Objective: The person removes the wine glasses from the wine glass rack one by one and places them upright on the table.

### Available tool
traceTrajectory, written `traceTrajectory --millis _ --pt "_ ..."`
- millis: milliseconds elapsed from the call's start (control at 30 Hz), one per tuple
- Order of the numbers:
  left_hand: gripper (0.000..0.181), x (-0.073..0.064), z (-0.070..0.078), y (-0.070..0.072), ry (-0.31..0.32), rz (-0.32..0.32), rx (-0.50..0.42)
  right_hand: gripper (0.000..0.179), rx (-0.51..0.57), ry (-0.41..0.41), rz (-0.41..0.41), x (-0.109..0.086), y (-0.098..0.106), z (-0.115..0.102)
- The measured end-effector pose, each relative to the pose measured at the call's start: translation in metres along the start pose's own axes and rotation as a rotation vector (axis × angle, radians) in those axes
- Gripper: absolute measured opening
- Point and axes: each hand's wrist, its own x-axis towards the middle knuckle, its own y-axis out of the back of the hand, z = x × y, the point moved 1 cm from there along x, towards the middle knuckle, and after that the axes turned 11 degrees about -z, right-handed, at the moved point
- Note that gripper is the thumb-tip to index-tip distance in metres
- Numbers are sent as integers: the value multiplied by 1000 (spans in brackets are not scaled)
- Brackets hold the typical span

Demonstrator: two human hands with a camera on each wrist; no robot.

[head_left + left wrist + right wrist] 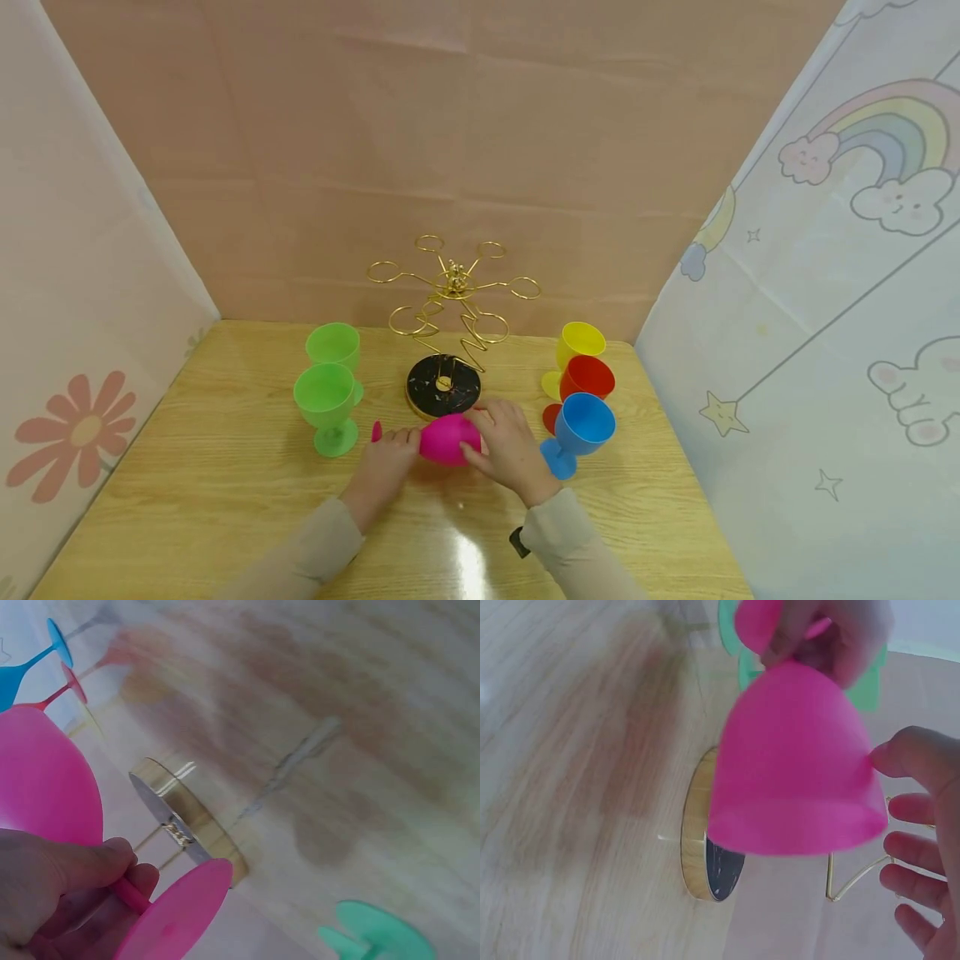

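Note:
A pink goblet (448, 439) is tipped on its side in front of the gold rack, its mouth toward the right. My left hand (386, 467) pinches its stem (131, 894), thumb against fingers, between the bowl and the round foot (180, 915). My right hand (510, 442) is at the mouth end. In the right wrist view, its thumb (915, 757) is right at the bowl's side and the other fingers are spread apart, away from the bowl. The gold wire rack (457, 287) has several rings and a black round base (442, 385).
Two green goblets, the nearer one (326, 400) in front, stand at the left of the wooden table (187, 492). On the right, yellow (581, 340), red (587, 379) and blue (585, 423) goblets form a line. Cloth walls enclose the back and sides.

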Motion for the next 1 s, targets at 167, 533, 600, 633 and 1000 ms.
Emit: traceTrajectory --millis 167,533,600,633,1000 --pt "31 -12 -5 0 36 -34 -40 39 20 -35 20 0 5 4" --pt "51 -41 -20 2 112 13 -168 33 -13 -158 26 -2 21 17" --pt "60 -47 -23 3 115 19 -212 34 -10 -186 14 -2 24 20" --pt "64 -50 -24 4 118 23 -238 35 -3 -200 5 -2 26 22" --pt "56 -68 -38 -6 167 147 -368 48 -10 -280 -11 4 54 40"
